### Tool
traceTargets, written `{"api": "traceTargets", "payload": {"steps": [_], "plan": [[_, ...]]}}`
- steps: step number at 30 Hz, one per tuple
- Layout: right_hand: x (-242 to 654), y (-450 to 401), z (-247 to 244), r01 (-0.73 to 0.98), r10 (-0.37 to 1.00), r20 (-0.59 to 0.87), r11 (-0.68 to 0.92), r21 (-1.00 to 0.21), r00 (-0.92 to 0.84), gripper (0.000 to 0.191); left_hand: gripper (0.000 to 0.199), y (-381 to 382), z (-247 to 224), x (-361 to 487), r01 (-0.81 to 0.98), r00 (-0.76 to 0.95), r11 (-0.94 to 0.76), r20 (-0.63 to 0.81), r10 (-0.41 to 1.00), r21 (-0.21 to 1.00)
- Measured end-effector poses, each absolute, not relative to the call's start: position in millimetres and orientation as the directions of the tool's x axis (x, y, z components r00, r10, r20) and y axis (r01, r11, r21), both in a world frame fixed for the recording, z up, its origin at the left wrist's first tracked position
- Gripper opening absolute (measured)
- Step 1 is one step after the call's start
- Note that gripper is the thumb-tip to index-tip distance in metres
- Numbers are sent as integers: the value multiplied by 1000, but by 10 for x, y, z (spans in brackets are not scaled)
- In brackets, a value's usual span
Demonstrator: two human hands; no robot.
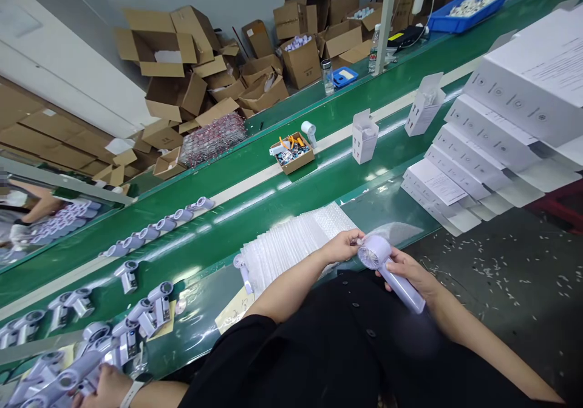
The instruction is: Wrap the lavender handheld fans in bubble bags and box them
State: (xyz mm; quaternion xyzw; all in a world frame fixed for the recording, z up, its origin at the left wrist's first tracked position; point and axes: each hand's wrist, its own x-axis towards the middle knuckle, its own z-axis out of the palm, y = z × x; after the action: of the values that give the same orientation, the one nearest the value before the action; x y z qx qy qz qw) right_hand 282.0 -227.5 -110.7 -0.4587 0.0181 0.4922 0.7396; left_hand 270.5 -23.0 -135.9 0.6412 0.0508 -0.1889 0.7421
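The green belt (273, 197) slants across, with white boxes (514, 101) stacked at the right. Bubble bags (291, 241) lie overlapping beyond the left forearm. The fan (405, 289) is tilted before the shirt (332, 341), grasped by the right hand (412, 271). The left hand (342, 246) curls beside the fan's head; what it grips, I cannot tell.

Right hand (413, 272) partly behind lavender fan (405, 291)
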Motion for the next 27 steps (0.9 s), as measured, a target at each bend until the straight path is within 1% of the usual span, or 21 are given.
{"api": "traceTargets", "payload": {"steps": [1,5,7,9,10,12,15,17,19,23,24,25,27], "plan": [[2823,-2271,-1117,-727,701,-475,91,-681,532,49,35,-237,-1379,2699,328,933,71,-311,-180,942],[2834,-2259,-1145,-683,612,-519,49,-729,597,44,29,-285,-1373,2698,235,968,9,-235,86,972],[2832,-2254,-1140,-683,560,-542,59,-728,626,43,26,-286,-1310,2687,149,983,-92,-138,121,984],[2825,-2245,-1118,-677,550,-531,87,-731,644,47,24,-263,-1244,2648,17,995,-262,8,95,965],[2822,-2239,-1104,-671,562,-517,93,-736,646,50,22,-245,-1223,2614,-56,993,-347,89,80,936],[2818,-2229,-1081,-654,578,-492,97,-750,651,53,21,-205,-1220,2525,-179,972,-494,232,47,851],[2807,-2220,-1073,-634,571,-475,107,-766,670,49,19,-174,-1283,2372,-298,926,-641,377,-15,707],[2789,-2211,-1073,-632,560,-477,110,-767,677,46,18,-193,-1302,2313,-352,896,-688,441,-52,635],[2767,-2194,-1058,-635,544,-482,127,-762,687,44,17,-248,-1255,2320,-376,873,-703,484,-51,604],[2765,-2174,-974,-631,530,-463,189,-753,711,45,18,-396,-1037,2467,-323,857,-686,509,80,652],[2775,-2179,-956,-633,537,-460,191,-750,707,45,18,-421,-998,2497,-324,851,-688,517,87,650],[2786,-2190,-947,-637,544,-460,190,-747,702,45,17,-436,-977,2514,-342,845,-697,531,67,631],[2804,-2218,-957,-646,549,-464,194,-738,695,45,17,-431,-996,2512,-415,829,-723,556,-51,552]]}}
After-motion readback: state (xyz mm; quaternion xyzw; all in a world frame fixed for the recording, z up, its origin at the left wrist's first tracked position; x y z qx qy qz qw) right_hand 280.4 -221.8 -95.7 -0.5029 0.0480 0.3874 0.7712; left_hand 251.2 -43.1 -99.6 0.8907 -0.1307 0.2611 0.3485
